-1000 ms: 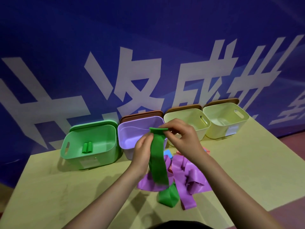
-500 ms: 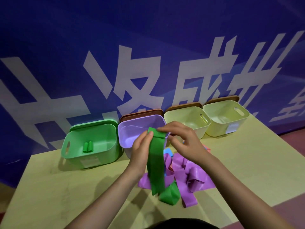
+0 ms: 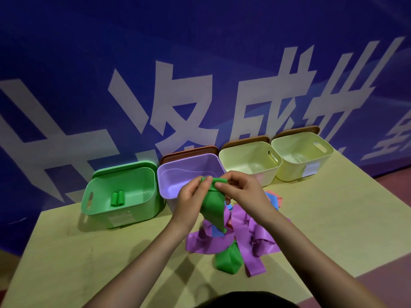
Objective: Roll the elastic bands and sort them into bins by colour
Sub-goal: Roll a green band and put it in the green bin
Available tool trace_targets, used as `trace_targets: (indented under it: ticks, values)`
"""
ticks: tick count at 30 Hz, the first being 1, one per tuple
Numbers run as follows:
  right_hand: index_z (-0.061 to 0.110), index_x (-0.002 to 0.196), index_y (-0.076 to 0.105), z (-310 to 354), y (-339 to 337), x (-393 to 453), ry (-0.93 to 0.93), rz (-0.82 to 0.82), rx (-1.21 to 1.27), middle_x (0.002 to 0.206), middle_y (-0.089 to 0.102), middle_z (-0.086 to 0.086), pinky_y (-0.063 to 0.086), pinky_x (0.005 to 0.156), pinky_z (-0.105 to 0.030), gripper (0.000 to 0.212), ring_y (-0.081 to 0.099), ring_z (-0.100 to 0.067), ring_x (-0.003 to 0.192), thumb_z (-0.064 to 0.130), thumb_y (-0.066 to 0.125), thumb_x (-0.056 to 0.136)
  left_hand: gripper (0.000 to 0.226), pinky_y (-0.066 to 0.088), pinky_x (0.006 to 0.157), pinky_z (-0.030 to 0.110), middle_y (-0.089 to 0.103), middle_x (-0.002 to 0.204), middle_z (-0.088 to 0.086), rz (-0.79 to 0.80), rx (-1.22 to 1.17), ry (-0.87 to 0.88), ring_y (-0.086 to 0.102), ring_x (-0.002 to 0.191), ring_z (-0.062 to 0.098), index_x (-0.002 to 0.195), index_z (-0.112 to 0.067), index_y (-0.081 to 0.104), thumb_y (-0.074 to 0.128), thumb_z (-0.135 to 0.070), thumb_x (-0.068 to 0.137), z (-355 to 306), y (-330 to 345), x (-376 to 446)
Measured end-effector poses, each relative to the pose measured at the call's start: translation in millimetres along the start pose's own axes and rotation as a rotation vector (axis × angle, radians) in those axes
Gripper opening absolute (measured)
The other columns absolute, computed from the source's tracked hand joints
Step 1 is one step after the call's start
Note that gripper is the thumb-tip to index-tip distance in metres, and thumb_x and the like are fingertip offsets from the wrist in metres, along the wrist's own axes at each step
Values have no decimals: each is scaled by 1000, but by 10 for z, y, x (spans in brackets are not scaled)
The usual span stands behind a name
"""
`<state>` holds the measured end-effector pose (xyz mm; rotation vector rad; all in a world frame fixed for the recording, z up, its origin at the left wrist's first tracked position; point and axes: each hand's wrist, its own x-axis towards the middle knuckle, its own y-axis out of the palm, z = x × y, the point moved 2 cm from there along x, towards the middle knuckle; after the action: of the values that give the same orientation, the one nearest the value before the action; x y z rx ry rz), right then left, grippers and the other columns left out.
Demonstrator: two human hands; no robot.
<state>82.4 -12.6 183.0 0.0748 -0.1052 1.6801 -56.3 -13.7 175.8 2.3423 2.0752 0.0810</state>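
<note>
Rolling is underway on a green band [image 3: 214, 203]: both hands have it up in the air, and only the top edge looks turned over so far, so I'd call this roll barely started.

Head view, the only one: the left hand [image 3: 191, 196] pinches the top of the band from the left, the right hand [image 3: 243, 192] pinches it from the right, fingers [image 3: 219, 185] curled onto the little rolled lip between them. The rest of the strip hangs loose below the fingers, its tail ending over the pile.

Done so far, as far as I can see: two green rolls [image 3: 117, 198] sitting in the green bin [image 3: 120, 210], off to the left of the fingers. The purple bin [image 3: 178, 176] right behind the fingers looks empty, and so do the two pale yellow bins [image 3: 251, 158] beyond and to the right, though I can't see every corner.

Left to do: plenty. Below the fingers on the surface [image 3: 66, 252] there's a tangle of purple bands [image 3: 249, 232], another green band [image 3: 229, 258] unrolled, and bits of blue and red poking out under the right hand. So early days, I'd guess.
</note>
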Motion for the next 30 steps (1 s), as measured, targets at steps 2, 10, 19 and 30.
trace_targets:
  ticks: [2, 10, 19, 30]
  values:
    - [7, 73, 60, 6, 18, -3, 21, 17, 12, 48, 55, 7, 44, 51, -15, 18, 52, -5, 44, -3, 63, 87, 32, 45, 60, 28, 59, 67, 7, -32, 53, 27, 55, 64, 15, 80, 4, 60, 49, -21, 97, 3, -10, 48]
    - [4, 68, 58, -28, 70, -11, 135, 25, 168, 47, 54, -4, 41, 46, -17, 20, 48, -10, 41, -1, 62, 87, 35, 42, 55, 28, 54, 61, 14, -60, 162, 178, 50, 57, 18, 72, 5, 56, 48, -17, 98, 16, -60, 28]
    - [6, 73, 63, -8, 71, 27, 91, -36, 134, 51, 52, 1, 42, 51, -20, 19, 47, -12, 48, 9, 60, 91, 24, 50, 64, 25, 67, 73, 0, -8, 0, -76, 61, 73, 15, 85, -11, 65, 46, -16, 98, 29, -101, 18]
    - [5, 71, 54, -154, 83, 3, 121, -55, 225, 48, 46, 3, 36, 46, -17, 20, 41, -8, 44, 1, 58, 90, 26, 46, 64, 32, 61, 72, 11, 14, 138, 49, 56, 70, 18, 85, 1, 64, 54, -21, 96, 89, -74, 8]
